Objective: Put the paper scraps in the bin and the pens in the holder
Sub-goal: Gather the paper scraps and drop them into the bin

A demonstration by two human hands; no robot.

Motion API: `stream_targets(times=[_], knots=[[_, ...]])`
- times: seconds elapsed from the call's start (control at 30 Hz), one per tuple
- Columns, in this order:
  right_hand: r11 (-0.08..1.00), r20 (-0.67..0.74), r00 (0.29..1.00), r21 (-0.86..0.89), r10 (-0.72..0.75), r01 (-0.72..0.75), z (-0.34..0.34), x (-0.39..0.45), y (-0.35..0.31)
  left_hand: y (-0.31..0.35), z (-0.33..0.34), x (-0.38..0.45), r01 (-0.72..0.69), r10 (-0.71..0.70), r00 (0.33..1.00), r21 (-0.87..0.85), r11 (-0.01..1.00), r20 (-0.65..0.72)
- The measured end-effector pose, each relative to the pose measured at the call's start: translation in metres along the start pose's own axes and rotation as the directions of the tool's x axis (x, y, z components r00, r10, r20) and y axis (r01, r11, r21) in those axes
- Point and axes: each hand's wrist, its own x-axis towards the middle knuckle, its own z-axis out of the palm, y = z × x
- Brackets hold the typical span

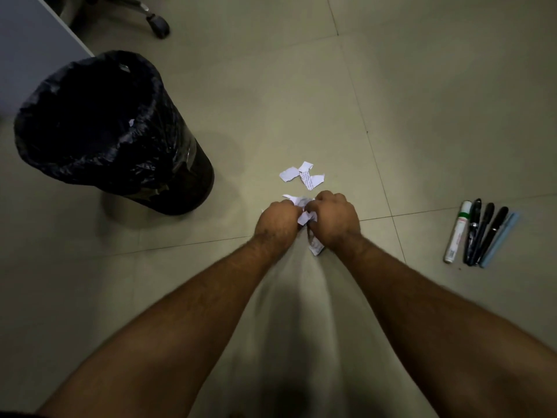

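Note:
White paper scraps lie on the tiled floor. My left hand [278,221] and my right hand [334,218] are side by side, both closed around a bunch of scraps [304,217] between them. One scrap [316,247] sticks out below my right wrist. Three more scraps [303,175] lie loose just beyond my knuckles. A black bin [90,122] lined with a black bag stands at the left, its mouth open. Several pens and a white marker [479,233] lie in a row on the floor at the right. No pen holder is in view.
A grey desk panel [33,49] stands behind the bin at the top left. A chair castor [158,25] rests on the floor near the top. Pale floor tiles [422,101] stretch between bin, scraps and pens.

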Motion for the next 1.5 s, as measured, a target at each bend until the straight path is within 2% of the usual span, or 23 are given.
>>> stream_targets(times=[0.1,0.2,0.3,0.37,0.43,0.63,0.77,0.93,1.13,1.23,1.37,1.5], knots=[[0.994,0.066,0.996,0.095,0.054,-0.060,0.001,-0.004,0.000,0.005,0.000,0.000,0.015,-0.015,1.000,-0.032,0.999,-0.005],[0.959,0.060,0.992,0.256,0.113,-0.125,0.006,-0.005,0.000,0.002,-0.006,0.001,0.057,-0.064,0.996,-0.100,0.993,-0.065],[0.855,0.027,0.963,0.455,0.267,-0.250,0.003,-0.007,-0.002,-0.001,-0.018,-0.002,0.158,-0.184,0.977,-0.207,0.965,-0.111],[0.789,-0.006,0.941,0.546,0.338,-0.280,-0.005,-0.004,-0.008,0.001,-0.031,-0.001,0.227,-0.275,0.952,-0.297,0.928,-0.134],[0.759,-0.049,0.929,0.594,0.367,-0.268,-0.015,0.001,-0.016,0.001,-0.044,0.001,0.251,-0.325,0.930,-0.350,0.903,-0.171],[0.697,-0.163,0.900,0.692,0.404,-0.188,-0.056,0.014,-0.041,0.002,-0.098,0.005,0.219,-0.329,0.899,-0.353,0.910,-0.290],[0.682,-0.194,0.911,0.722,0.363,-0.119,-0.096,0.025,-0.080,0.002,-0.149,-0.007,0.166,-0.264,0.902,-0.289,0.943,-0.342],[0.676,-0.271,0.915,0.737,0.299,-0.003,-0.156,0.046,-0.141,-0.019,-0.233,-0.026,0.124,-0.227,0.859,-0.243,0.962,-0.458],[0.662,-0.288,0.942,0.742,0.170,0.107,-0.204,0.071,-0.235,-0.077,-0.315,-0.054,0.137,-0.295,0.754,-0.299,0.944,-0.587],[0.763,-0.313,0.947,0.628,0.069,0.152,-0.213,0.081,-0.277,-0.106,-0.318,-0.063,0.159,-0.373,0.698,-0.375,0.913,-0.612],[0.823,-0.162,0.987,0.559,-0.012,0.101,-0.203,0.090,-0.316,-0.140,-0.301,-0.070,0.227,-0.539,0.635,-0.534,0.814,-0.553],[0.840,-0.094,0.995,0.536,-0.041,0.085,-0.186,0.103,-0.335,-0.154,-0.285,-0.070,0.246,-0.566,0.647,-0.564,0.789,-0.511]])
